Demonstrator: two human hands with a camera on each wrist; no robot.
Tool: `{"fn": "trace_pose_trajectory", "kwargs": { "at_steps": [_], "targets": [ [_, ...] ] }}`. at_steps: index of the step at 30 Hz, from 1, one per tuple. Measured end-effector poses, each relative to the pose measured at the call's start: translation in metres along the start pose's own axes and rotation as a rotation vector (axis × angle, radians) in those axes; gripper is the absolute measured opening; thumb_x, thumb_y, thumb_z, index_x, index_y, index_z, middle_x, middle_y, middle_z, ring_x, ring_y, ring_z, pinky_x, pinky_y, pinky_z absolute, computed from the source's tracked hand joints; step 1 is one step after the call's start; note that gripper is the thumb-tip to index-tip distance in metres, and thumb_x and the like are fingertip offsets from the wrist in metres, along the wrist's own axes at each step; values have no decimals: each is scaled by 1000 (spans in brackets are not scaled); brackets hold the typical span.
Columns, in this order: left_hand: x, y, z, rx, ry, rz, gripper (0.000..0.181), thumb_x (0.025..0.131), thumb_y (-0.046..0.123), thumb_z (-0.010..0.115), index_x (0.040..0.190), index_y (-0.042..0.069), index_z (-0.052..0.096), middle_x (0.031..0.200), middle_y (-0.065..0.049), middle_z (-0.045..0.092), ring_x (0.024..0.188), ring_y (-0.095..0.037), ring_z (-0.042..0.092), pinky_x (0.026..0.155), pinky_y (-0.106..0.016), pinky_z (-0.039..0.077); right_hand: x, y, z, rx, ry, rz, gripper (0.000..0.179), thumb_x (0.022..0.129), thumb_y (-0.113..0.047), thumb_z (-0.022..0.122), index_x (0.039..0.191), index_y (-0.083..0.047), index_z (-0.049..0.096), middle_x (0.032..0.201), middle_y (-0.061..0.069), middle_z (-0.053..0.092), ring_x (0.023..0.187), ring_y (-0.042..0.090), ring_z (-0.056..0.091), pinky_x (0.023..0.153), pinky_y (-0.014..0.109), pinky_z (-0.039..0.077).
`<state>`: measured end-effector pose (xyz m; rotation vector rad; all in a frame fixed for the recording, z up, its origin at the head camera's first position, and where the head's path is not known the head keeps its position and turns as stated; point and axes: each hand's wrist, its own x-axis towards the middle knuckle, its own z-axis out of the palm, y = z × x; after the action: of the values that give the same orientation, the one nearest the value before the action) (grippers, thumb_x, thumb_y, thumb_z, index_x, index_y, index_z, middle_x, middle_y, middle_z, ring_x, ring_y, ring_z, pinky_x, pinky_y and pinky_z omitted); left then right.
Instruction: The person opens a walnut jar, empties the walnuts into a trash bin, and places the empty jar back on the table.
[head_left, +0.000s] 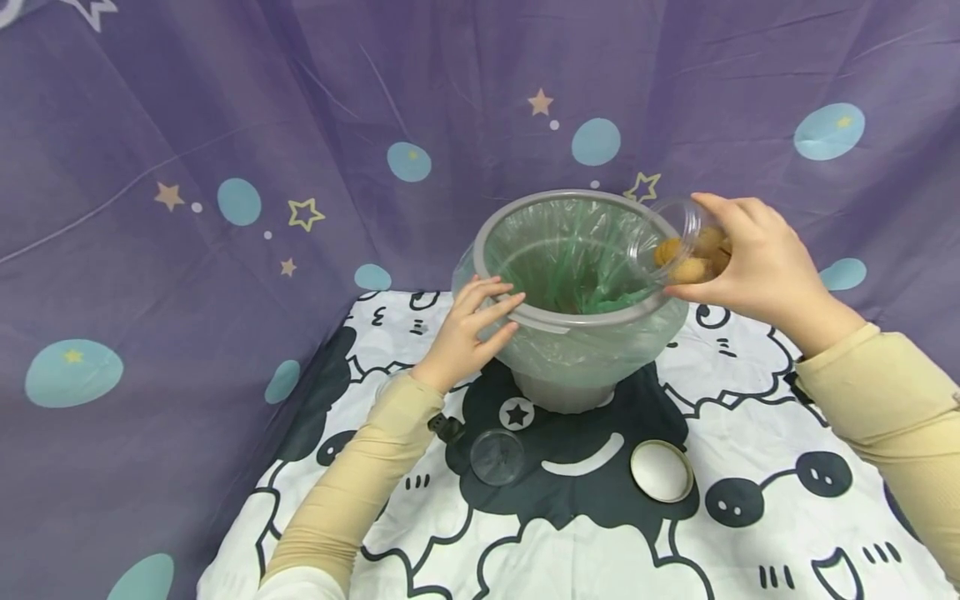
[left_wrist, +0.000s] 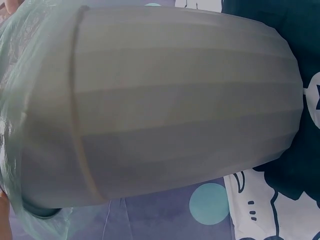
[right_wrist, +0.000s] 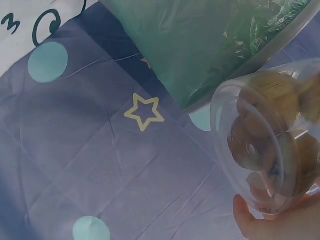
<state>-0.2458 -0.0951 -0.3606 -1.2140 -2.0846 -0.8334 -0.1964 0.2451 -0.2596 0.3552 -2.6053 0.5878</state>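
A grey trash bin (head_left: 570, 392) lined with a translucent green bag (head_left: 585, 346) stands upright on the patterned cloth. My left hand (head_left: 476, 325) holds its near left rim, fingers over the edge and thumb on the outer side. My right hand (head_left: 765, 258) grips a clear plastic jar (right_wrist: 225, 120), tipped sideways with its mouth over the bin's right rim. Several round brownish-orange pieces (head_left: 690, 269) lie inside the jar; their kind is unclear. In the left wrist view the bin's ribbed wall (left_wrist: 185, 100) takes up most of the picture.
On the cloth (head_left: 577, 558) in front of the bin lie a clear round disc (head_left: 497, 457) and, to its right, a white-lined jar lid (head_left: 662, 471) with a gold rim. A purple curtain (head_left: 465, 75) with stars and dots hangs behind and at the left.
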Motion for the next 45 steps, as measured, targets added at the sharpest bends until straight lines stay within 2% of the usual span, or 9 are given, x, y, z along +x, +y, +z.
{"fn": "trace_pose_trajectory", "kwargs": {
  "at_steps": [9,14,23,37,45],
  "targets": [
    [0,0,-1,-6,8,3,36,85,9,66,120,3,64,121,-18,57,122,-37,46,116,-47,22,8,-3,2,-131,32,-146,98,48,-27,90,135,-10,49,115,25,52,102,47,47,81,63,35],
    [-1,0,0,-14,9,6,35,86,10,65,120,2,64,121,-19,56,122,-38,46,116,-48,21,12,-5,2,-184,37,-243,91,47,-23,89,130,-8,53,113,25,52,105,45,47,85,62,34],
    [-1,0,1,-5,10,5,36,85,8,67,121,2,63,122,-19,55,123,-36,45,115,-49,21,15,-8,4,-238,13,-282,94,46,-20,89,131,-12,51,116,25,49,108,46,45,88,63,33],
    [0,-1,5,-11,17,-4,36,83,5,68,119,1,64,122,-20,55,123,-37,45,115,-49,21,19,-4,9,-253,78,-355,91,43,-17,89,127,-11,54,110,24,52,104,46,47,86,61,35],
    [0,-2,7,-8,12,-14,37,83,5,68,119,1,64,122,-20,55,123,-37,45,115,-49,21,23,0,12,-273,114,-441,88,43,-13,87,125,-11,55,110,28,52,102,46,49,98,63,33]
  ]
}}
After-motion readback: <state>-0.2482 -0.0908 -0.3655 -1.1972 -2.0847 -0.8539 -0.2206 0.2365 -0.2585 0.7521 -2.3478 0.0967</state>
